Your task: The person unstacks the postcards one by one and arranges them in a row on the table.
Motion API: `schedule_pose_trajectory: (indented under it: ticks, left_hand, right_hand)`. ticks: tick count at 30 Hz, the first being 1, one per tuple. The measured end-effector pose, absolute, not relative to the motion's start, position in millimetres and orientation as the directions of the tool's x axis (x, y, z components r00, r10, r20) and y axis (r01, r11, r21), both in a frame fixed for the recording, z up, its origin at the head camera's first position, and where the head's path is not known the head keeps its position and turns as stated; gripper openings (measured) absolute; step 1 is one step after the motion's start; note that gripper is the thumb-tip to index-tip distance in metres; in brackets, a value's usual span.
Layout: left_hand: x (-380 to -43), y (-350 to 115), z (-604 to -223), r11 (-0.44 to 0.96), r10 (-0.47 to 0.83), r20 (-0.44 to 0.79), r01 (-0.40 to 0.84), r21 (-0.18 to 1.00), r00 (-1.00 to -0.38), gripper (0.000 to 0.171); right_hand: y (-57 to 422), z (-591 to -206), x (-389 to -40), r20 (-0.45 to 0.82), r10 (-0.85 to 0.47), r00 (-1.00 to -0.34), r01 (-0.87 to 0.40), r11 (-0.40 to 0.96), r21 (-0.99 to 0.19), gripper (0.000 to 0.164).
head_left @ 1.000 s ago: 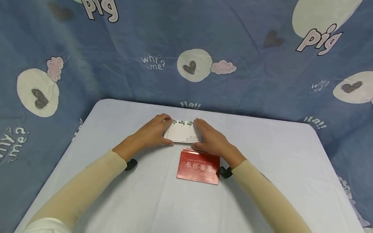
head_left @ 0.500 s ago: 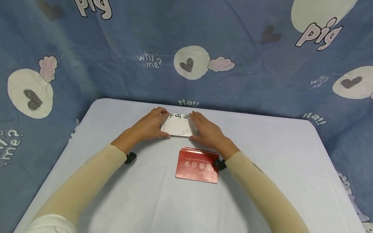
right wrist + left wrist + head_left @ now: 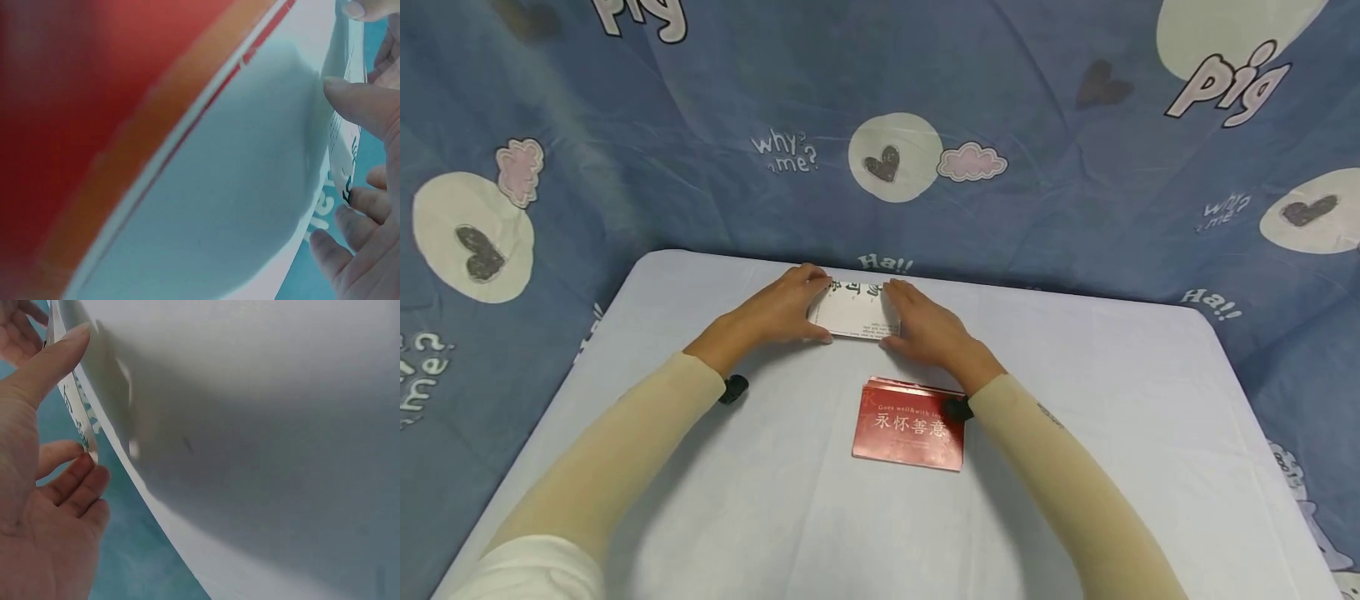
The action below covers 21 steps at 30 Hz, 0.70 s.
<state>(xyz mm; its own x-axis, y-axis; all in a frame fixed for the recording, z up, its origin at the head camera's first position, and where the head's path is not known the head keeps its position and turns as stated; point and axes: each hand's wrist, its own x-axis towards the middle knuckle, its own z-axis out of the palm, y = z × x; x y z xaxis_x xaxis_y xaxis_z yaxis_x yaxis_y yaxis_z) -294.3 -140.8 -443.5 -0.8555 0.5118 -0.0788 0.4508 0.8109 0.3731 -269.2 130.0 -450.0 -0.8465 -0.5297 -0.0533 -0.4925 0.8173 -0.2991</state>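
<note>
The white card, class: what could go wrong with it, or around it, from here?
The left grip and right grip hold the white card by its ends, so uneven pressure might bend it or let it slip. It is close to the far edge of the white table, so a push forward could send it over. The black wrist device overlaps the red stack in view; pulling back might disturb it.

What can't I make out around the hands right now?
Head: far corners of the white card, behind the left hand and right hand.
Head: its fine print, too small to read.
Head: part of the red stack, behind a black device.
Right wrist: red stack, blurred, cut by the frame.
</note>
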Motion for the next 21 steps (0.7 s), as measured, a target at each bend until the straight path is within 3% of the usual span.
schedule_pose_trajectory:
  ticks: [21]
  left_hand:
    - [-307, -155, -444, 0.812, 0.493, -0.160, 0.387, 0.437, -0.855, 0.100]
  right_hand:
    - [116, -460, -288, -0.100, -0.511, -0.854, -0.436, 0.808, -0.397, 0.088]
